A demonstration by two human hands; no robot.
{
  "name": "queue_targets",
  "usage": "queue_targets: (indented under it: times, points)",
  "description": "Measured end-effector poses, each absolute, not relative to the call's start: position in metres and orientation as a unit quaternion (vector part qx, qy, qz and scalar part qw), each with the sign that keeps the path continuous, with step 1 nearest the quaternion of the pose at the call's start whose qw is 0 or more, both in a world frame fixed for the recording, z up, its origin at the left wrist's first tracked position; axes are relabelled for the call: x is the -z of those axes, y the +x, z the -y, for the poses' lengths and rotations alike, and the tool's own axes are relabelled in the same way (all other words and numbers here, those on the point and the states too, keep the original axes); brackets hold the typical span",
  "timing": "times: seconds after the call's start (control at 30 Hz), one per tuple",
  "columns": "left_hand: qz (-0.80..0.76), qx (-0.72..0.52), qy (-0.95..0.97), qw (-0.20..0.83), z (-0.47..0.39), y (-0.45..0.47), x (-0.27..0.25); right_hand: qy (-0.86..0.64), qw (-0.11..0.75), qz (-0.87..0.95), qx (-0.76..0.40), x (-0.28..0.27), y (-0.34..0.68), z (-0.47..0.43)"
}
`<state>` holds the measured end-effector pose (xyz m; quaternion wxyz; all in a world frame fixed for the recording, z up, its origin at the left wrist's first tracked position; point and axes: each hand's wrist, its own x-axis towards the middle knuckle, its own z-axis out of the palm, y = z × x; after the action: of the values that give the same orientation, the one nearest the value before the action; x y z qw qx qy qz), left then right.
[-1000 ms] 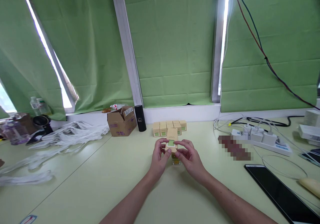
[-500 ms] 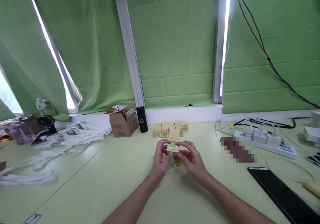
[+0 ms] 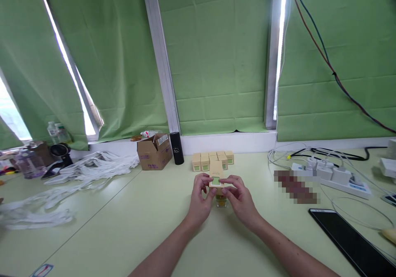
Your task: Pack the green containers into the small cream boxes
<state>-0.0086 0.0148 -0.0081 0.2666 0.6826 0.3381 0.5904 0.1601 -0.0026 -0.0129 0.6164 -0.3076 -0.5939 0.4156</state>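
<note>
A small tan carton [image 3: 216, 169] with a green window is held up over the middle of the table. My left hand [image 3: 201, 198] pinches its left side between thumb and fingers. On its right side, my right hand [image 3: 239, 198] grips it the same way. Just below the carton, a small glass jar [image 3: 221, 203] with amber contents stands on the table, its top hidden behind the carton and fingertips. Behind my hands, several matching small cartons [image 3: 204, 161] stand grouped together.
An opened brown cardboard box [image 3: 154, 153] and a black cylinder [image 3: 176, 148] stand at the back. White straps [image 3: 93, 165] lie to the left. At right are a power strip [image 3: 346, 182] with cables and a large black tablet [image 3: 349, 240]. A blurred patch [image 3: 295, 186] hides something.
Both hands keep their grip on the carton, which has tilted slightly. The whole view has shifted a little. At the far left, a part of another hand has mostly left the picture.
</note>
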Motion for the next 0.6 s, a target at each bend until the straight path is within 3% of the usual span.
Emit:
queue_targets:
  times: [0.4, 0.6]
  points:
    - [-0.355, -0.570, 0.723, 0.164, -0.006, -0.007, 0.003, -0.280, 0.603, 0.618, -0.420, 0.012, 0.159, 0.004]
    - [-0.372, -0.573, 0.721, 0.115, -0.007, -0.010, 0.003, -0.328, 0.575, 0.654, -0.367, 0.008, 0.162, 0.014]
